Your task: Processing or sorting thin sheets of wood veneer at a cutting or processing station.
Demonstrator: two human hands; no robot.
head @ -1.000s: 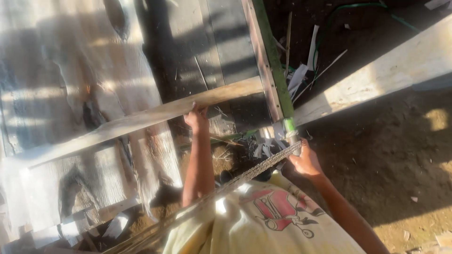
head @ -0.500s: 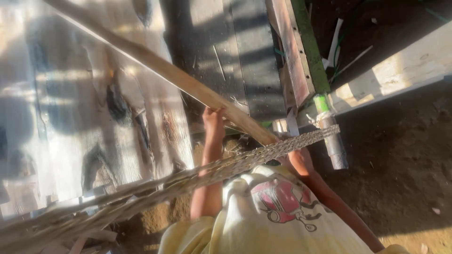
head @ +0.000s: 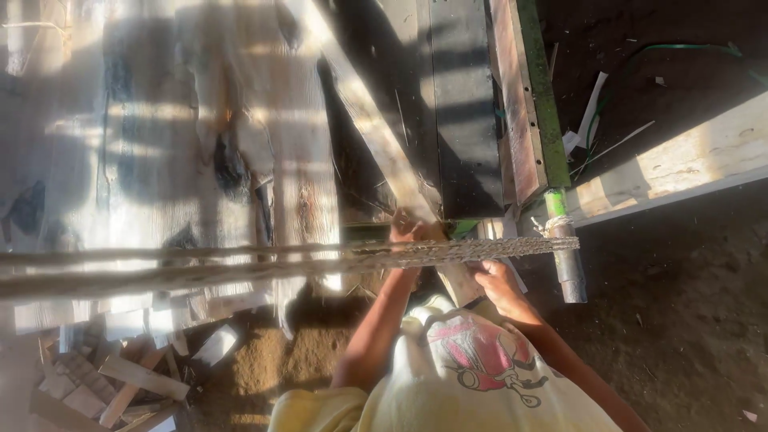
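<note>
A long pale wooden plank (head: 370, 128) runs from the top middle down toward my body. My left hand (head: 410, 232) is closed round it just above a braided rope (head: 448, 251). My right hand (head: 498, 283) grips the plank's near end by my yellow shirt. The rope stretches across the view from the left edge to a green and grey pipe (head: 563, 254), where it is tied. It hides part of my left hand.
Shiny metal sheets (head: 144, 136) and dark boards (head: 464, 112) lie beyond the plank. A green-edged beam (head: 538, 88) and a pale timber (head: 688, 160) stand to the right. Wood offcuts (head: 128, 376) litter the dirt ground (head: 688, 320) at lower left.
The plank's far end has swung from pointing left and nearly level to pointing steeply away. Both hands stayed on it, and the rope now crosses in front of them.
</note>
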